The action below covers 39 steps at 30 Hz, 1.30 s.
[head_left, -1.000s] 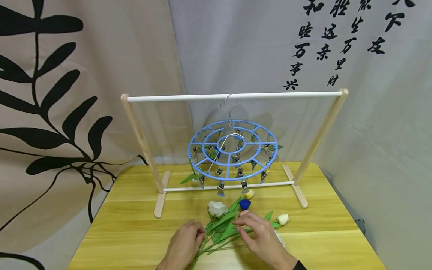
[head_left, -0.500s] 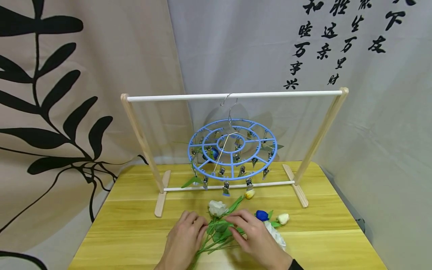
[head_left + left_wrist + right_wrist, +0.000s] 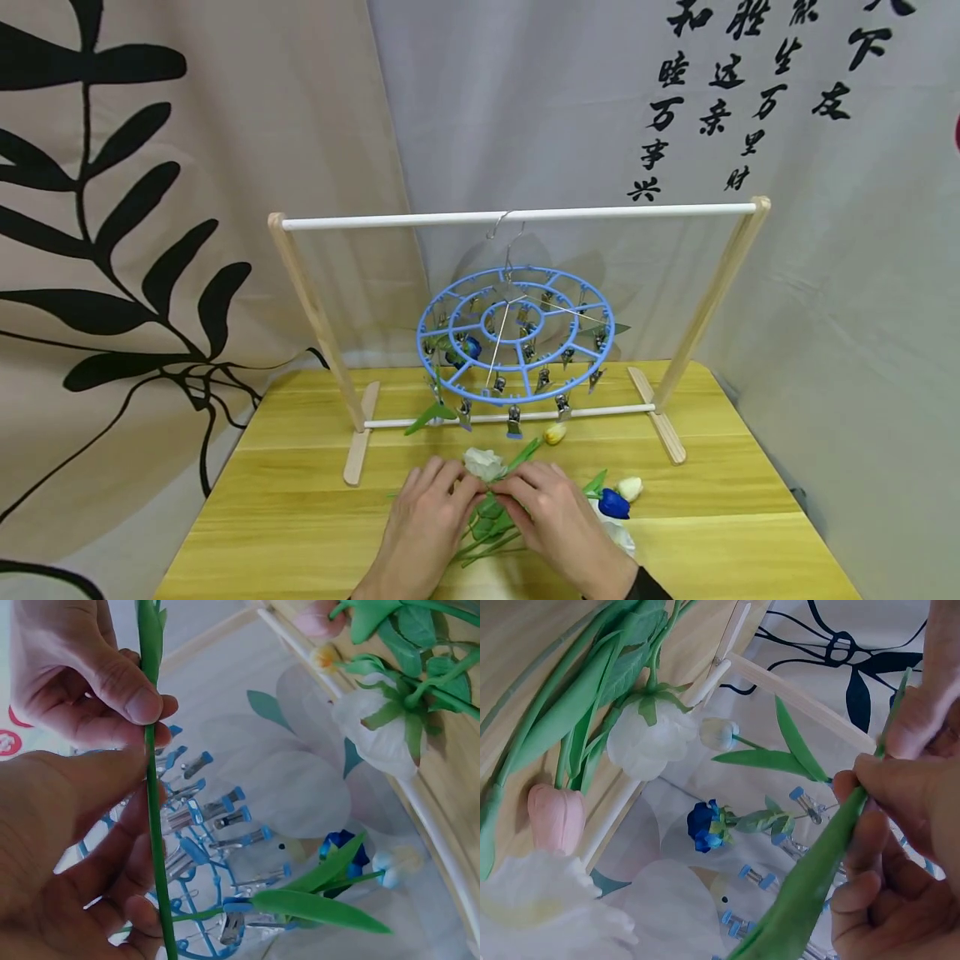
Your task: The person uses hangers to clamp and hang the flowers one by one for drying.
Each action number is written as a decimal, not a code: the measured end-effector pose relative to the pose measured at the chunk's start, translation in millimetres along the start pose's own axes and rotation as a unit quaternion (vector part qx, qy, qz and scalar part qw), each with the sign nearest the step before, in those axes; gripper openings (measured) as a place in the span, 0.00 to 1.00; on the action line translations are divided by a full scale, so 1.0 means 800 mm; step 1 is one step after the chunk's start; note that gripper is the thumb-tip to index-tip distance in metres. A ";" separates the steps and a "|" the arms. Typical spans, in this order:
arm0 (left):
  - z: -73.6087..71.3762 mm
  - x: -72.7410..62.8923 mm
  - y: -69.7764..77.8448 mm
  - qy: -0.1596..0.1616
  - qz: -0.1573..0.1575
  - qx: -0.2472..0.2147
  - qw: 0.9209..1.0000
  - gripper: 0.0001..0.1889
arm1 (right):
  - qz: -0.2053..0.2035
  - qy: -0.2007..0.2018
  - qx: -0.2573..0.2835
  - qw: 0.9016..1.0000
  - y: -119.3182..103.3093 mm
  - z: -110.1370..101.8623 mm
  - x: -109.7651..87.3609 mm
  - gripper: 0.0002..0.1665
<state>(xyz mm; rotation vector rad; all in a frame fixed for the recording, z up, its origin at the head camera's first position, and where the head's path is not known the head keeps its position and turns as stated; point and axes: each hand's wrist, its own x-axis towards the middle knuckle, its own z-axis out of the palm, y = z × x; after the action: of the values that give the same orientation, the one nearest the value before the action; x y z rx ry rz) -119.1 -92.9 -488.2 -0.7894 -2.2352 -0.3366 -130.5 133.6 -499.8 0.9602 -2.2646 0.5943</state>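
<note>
Both hands meet over flowers on the table. My left hand [image 3: 427,521] pinches the green stem [image 3: 156,795] of an artificial tulip between thumb and fingers. My right hand [image 3: 547,517] pinches the same stem just beside it, where a long green leaf [image 3: 802,892] runs along it. The blue tulip head [image 3: 614,504] sticks out to the right of my right hand. Beneath and around the hands lie a white rose [image 3: 483,463], a yellow bud [image 3: 555,432], a white tulip [image 3: 630,488], a pink tulip [image 3: 555,814] and loose stems, partly hidden by the hands.
Behind the hands, a round blue clip hanger [image 3: 517,402] hangs from the white rod [image 3: 360,222] of a wooden stand [image 3: 315,308]. Several metal clips [image 3: 513,419] dangle from it. A blue rose [image 3: 705,825] and a white tulip bud [image 3: 720,733] hang clipped there.
The blue tulip has swung right and down, away from the white rose. My left hand has moved right and both hands have come together on the stem. The hanger has turned slightly.
</note>
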 end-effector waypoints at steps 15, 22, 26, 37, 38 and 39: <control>-0.002 0.005 -0.003 0.150 -0.036 -0.177 0.972 0.11 | 0.050 0.083 0.134 0.986 0.024 -0.045 -0.004 0.25; 0.016 0.002 -0.009 0.014 -0.221 -0.205 0.953 0.08 | 0.046 0.151 0.149 0.976 0.028 -0.058 -0.004 0.22; 0.026 0.008 -0.009 -0.005 -0.249 -0.243 0.937 0.12 | 0.041 0.172 0.155 0.972 0.028 -0.058 -0.004 0.22; 0.036 0.039 0.003 -0.048 -0.294 -0.295 0.908 0.22 | 0.054 0.200 0.180 0.962 0.030 -0.051 0.001 0.25; 0.037 0.042 0.004 -0.049 -0.298 -0.294 0.907 0.23 | 0.055 0.202 0.183 0.961 0.031 -0.051 0.002 0.25; 0.038 0.045 0.004 -0.047 -0.302 -0.294 0.905 0.23 | 0.058 0.202 0.185 0.960 0.031 -0.051 0.003 0.25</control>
<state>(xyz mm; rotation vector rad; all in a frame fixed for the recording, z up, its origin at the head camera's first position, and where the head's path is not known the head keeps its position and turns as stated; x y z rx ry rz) -153.5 -60.5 -483.9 -0.3684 -2.4531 -1.3439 -136.0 172.6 -472.9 0.7865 -1.8828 1.1827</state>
